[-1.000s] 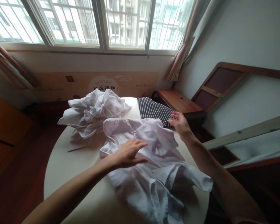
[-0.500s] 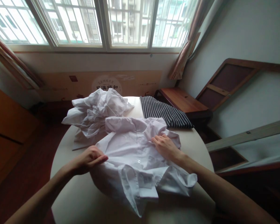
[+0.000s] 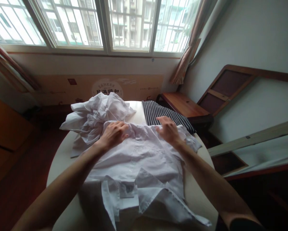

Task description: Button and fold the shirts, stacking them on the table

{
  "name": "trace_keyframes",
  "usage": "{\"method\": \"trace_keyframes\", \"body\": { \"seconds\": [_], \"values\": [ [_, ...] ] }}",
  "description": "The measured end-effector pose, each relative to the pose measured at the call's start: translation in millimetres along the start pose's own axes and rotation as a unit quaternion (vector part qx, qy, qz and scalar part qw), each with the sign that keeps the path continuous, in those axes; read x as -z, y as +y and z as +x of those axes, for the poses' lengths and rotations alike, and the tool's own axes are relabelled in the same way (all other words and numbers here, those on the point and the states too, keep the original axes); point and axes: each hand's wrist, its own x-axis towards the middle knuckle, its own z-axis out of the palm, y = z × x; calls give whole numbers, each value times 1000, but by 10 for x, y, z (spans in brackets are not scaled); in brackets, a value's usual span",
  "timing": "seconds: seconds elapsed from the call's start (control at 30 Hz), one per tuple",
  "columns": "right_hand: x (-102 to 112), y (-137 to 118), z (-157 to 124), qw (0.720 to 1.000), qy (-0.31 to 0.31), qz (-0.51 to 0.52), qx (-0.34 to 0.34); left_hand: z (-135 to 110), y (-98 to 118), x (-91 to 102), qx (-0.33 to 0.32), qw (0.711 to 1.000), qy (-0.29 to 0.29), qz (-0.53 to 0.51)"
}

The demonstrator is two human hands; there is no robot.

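A white button-up shirt (image 3: 144, 150) lies spread on a round, pale table (image 3: 64, 160), its collar end toward me and hanging near the front edge. My left hand (image 3: 115, 132) is at the shirt's far left part, fingers a little bent, thumb apart from them. Over the far right part is my right hand (image 3: 168, 130), its fingers spread and nothing visible in them. A crumpled heap of white cloth (image 3: 98, 112) sits behind and left of the shirt. Behind my right hand lies a folded black-and-white striped cloth (image 3: 155, 110).
Beyond the table, a wooden bench (image 3: 184, 104) stands by the right wall. A window with bars (image 3: 129, 25) spans the back, with curtains (image 3: 182, 64) at its sides. An orange-brown cabinet (image 3: 6, 141) is at the left.
Both hands have let go of the shirt's sides and moved to its far end. The shirt lies flatter and wider, its collar part shifted toward me. The view has tilted slightly.
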Motion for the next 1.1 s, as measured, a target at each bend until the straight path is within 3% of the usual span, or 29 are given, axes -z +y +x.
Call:
{"method": "trace_keyframes", "body": {
  "seconds": [0.07, 0.17, 0.27, 0.4, 0.47, 0.53, 0.67, 0.87, 0.97, 1.1],
  "values": [
    [-331, -244, 173, 997, -46, 57, 35, 342, 73, -230, 5, 999, 33, 31],
    [-686, -439, 251, 993, -102, 53, 23, 551, 100, -534, 21, 997, -12, 71],
    [-773, -412, 95, 992, -96, 53, 65, 405, 102, -672, -8, 996, -23, 84],
    [-693, -305, -300, 972, -85, 87, 202, 17, 194, -673, -97, 993, -28, 57],
    [-655, -299, -445, 964, -98, 121, 215, -108, 262, -650, -91, 994, -47, 24],
    [-633, -321, -494, 966, -100, 175, 165, -142, 311, -629, -36, 998, -58, -18],
    [-637, -390, -366, 956, -98, 276, -3, 0, 347, -631, 104, 985, -53, -124],
    [-737, -474, -269, 945, -89, 306, -67, 218, 461, -832, 195, 947, -13, -253],
    [-772, -497, -316, 938, -70, 329, -89, 208, 498, -942, 242, 904, 30, -351],
    [-781, -513, -337, 926, -58, 363, -92, 154, 459, -989, 267, 804, 56, -529]
  ]
}}
